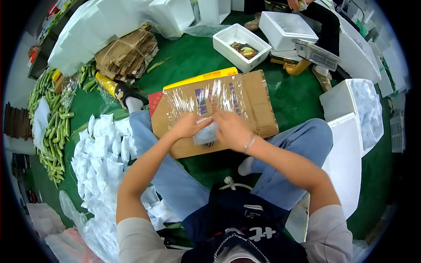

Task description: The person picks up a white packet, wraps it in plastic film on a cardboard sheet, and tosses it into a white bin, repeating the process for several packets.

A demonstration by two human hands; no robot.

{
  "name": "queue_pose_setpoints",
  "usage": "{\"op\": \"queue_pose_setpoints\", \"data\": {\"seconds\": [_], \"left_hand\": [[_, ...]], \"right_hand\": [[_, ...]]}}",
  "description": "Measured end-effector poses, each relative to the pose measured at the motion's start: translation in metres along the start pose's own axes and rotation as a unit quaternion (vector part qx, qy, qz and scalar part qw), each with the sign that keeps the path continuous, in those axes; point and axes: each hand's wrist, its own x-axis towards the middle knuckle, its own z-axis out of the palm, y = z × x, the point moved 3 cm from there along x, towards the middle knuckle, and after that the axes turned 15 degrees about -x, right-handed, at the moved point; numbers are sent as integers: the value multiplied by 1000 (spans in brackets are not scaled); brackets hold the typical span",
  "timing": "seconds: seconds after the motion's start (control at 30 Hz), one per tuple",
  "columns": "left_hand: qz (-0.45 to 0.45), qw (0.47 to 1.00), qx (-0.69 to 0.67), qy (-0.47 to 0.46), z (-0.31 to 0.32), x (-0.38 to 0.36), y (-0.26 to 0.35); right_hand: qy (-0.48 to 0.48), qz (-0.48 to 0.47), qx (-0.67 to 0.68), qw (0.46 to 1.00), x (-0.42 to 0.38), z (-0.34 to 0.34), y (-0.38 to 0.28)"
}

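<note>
In front of my crossed legs lies a flattened cardboard box with printed writing and shiny clear film over its middle. Above this board, my left hand and my right hand come together at a white packet. The left fingers are closed on its upper edge, and the right fingers grip it from the other side. My palms hide part of the packet. A long yellow box rests along the board's far edge. Many similar white packets are heaped beside my left leg.
Green vegetables lie in a long pile at the left. Stacked cardboard and white foam boxes stand at the back. Another person's hand shows at the top. A foam box of bagged packets is at my right.
</note>
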Motion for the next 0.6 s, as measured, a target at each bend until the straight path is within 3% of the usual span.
{"op": "queue_pose_setpoints", "data": {"seconds": [0.03,0.1,0.13,0.17,0.2,0.23,0.27,0.3,0.33,0.37,0.4,0.43,0.5,0.53,0.6], "left_hand": [[-60,997,-39,-39,4,-1,-12],[-112,990,-70,-55,23,9,-56],[-157,980,-100,-71,33,13,-70],[-126,975,-161,-86,37,10,-63],[-252,900,-341,-99,47,0,-60],[-212,882,-387,-164,57,15,-95],[-145,941,-255,-166,52,22,-110],[-70,978,-117,-158,49,37,-114],[-26,995,21,-93,35,28,-78],[-107,984,102,-102,16,10,-15],[49,973,222,44,5,1,17],[201,906,321,190,5,-16,31],[159,960,185,140,14,-26,26],[82,969,217,90,26,-26,17],[89,955,254,122,33,-15,18]], "right_hand": [[-3,-3,1,1000,-17,10,1],[24,-120,-120,985,-41,32,-1],[-48,-127,-207,969,-43,31,-6],[-60,-109,-173,977,-39,57,0],[-66,-84,-149,983,-31,79,10],[-149,-89,-106,979,-26,74,8],[-228,-87,-58,968,-22,68,7],[-165,-117,-55,978,-22,72,11],[-105,-153,-51,981,-19,75,17],[-197,-137,-12,971,-3,77,25],[-287,-120,37,950,14,80,31],[-279,-103,32,954,25,78,39],[-392,-149,73,905,51,79,48],[-385,-138,62,911,78,77,53],[-508,-279,-5,815,110,79,62]]}}
